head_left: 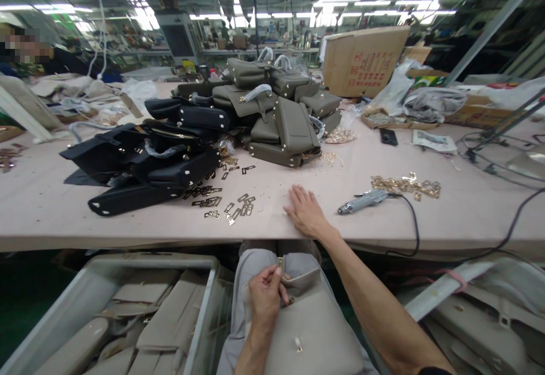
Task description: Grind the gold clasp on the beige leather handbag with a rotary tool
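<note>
A taupe handbag [315, 329] lies across my lap, with a small metal turn-lock on its front. My left hand [264, 301] is closed on the bag, thumb and fingers pinching a narrow strap end or tab that carries a small gold-coloured metal plate [280, 262]. The fingers partly cover that spot. Palm down on the table near its front edge, my right hand [304, 211] rests with its fingers stretched out and holds nothing visible. To its right lies a grey electric screwdriver [361, 201] with a black cord. Loose rectangular metal plates [232, 211] are scattered to its left.
Black handbags [157, 165] and olive handbags [287, 128] are heaped on the table [272, 233]. Gold-coloured metal pieces [404, 186] lie at the right. A cardboard box [364, 62] stands behind. Below, a grey bin [208, 295] holds taupe bags. Another person sits at the far left.
</note>
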{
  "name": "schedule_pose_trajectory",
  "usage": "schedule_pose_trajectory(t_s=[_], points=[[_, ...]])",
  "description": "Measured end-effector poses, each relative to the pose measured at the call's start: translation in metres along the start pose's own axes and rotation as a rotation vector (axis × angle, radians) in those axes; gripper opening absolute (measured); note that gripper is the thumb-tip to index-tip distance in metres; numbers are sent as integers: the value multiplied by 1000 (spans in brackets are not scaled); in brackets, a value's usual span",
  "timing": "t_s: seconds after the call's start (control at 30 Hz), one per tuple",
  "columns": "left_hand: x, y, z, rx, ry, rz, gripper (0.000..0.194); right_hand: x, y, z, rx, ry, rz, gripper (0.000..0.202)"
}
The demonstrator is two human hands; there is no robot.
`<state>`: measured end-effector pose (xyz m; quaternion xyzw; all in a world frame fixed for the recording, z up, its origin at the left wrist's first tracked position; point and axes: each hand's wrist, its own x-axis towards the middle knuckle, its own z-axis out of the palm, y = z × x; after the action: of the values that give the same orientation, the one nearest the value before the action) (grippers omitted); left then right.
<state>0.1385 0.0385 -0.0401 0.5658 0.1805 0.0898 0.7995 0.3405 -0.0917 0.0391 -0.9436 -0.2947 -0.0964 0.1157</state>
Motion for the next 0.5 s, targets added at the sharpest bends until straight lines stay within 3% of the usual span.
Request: schedule_pose_trajectory(t_s=[0.1,0.17,0.23,0.37,0.5], points=[[-2,4,-1,19,-3,3,45,-13,30,-26,44,288,176,61],[-3,6,-1,35,-8,3,44,-24,54,-43,56,448,375,60],[-2,7,-1,42,-8,1,44,-36,74,-57,20,528,623,60],[-1,7,2,19,5,-12,43,-54,99,-69,-76,430,1038,69],[-1,6,5,5,-6,-2,37,-54,109,-63,-88,314,1172,91]])
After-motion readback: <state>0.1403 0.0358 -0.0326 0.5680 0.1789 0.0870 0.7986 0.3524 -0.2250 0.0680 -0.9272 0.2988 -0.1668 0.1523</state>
